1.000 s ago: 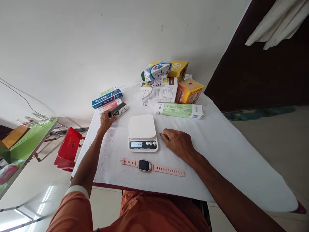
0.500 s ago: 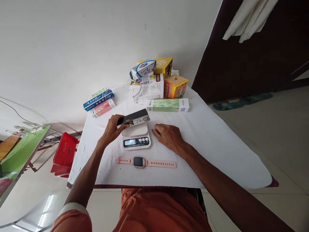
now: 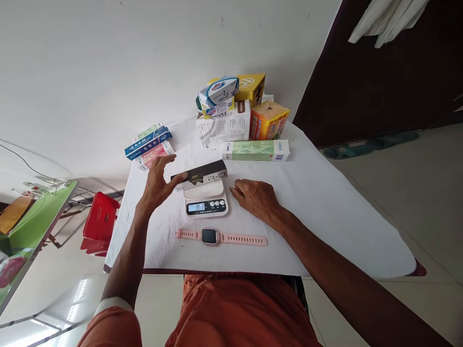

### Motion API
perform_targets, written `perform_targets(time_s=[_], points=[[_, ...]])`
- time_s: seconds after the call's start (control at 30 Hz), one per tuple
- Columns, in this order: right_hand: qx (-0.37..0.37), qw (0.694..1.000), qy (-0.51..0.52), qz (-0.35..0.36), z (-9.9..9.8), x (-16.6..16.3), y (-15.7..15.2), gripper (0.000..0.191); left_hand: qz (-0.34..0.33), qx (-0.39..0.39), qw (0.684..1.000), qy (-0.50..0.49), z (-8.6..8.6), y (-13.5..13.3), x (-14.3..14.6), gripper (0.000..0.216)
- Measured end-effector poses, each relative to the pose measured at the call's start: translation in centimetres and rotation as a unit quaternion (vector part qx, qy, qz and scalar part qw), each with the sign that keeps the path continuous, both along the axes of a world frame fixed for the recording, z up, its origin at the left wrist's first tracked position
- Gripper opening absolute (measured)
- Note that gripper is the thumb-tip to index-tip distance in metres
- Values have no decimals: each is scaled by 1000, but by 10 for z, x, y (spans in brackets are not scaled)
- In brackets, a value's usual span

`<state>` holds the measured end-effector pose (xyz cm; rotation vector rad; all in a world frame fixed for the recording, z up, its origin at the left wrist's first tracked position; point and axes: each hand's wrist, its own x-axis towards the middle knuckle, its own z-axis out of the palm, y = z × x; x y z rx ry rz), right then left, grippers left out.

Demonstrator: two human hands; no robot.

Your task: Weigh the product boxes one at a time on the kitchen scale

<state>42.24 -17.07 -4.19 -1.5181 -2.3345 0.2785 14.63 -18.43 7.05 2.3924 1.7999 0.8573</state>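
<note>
A long black and white box (image 3: 200, 174) marked R&O sits tilted across the back of a small white kitchen scale (image 3: 207, 208), whose lit display seems to read 363. My left hand (image 3: 158, 183) is open at the box's left end, its thumb against the box and its other fingers raised clear. To the right of the scale, my right hand (image 3: 256, 196) rests on the cloth with fingers curled in, and nothing shows in them. A pink-strapped smartwatch (image 3: 210, 236) lies flat in front of the scale.
Behind the scale lies a green and white box (image 3: 256, 150). Farther back stand a white printed carton (image 3: 224, 131), an orange-yellow pack (image 3: 269, 120) and a yellow box (image 3: 253, 86). Toothpaste-type boxes (image 3: 149, 147) lie at the left. A red stool (image 3: 100, 217) stands beside the white-covered table (image 3: 325, 226).
My left hand has loosened from the black and white box, its fingers lifting and spreading. The right hand keeps its place by the scale. The whole view has shifted slightly.
</note>
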Motion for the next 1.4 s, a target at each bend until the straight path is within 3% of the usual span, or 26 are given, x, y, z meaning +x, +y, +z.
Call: perform_targets(time_s=[0.17,0.37,0.57,0.73,0.93,1.07,1.2,1.4], points=[[3,1000,0,2,-1,0,0,35,-5,45,999,-3,13,-4,4,48],[8,1000,3,10,-2,1,-1,37,-33,7,999,25,-7,2,13,47],[-2,1000,-11,0,0,-1,0,35,-18,-95,989,113,-24,12,22,43],[-17,1000,-18,3,3,-1,0,34,-45,-84,993,77,-17,24,29,27],[-26,999,-32,-2,7,0,0,31,-128,0,989,76,8,70,82,37],[-32,999,-42,-2,9,-1,1,31,-177,-40,980,85,-3,115,125,37],[-39,998,-52,2,10,-1,2,33,-233,-122,962,71,-16,149,149,33],[-48,997,-53,12,12,1,2,32,-225,-119,958,129,-15,163,160,32]])
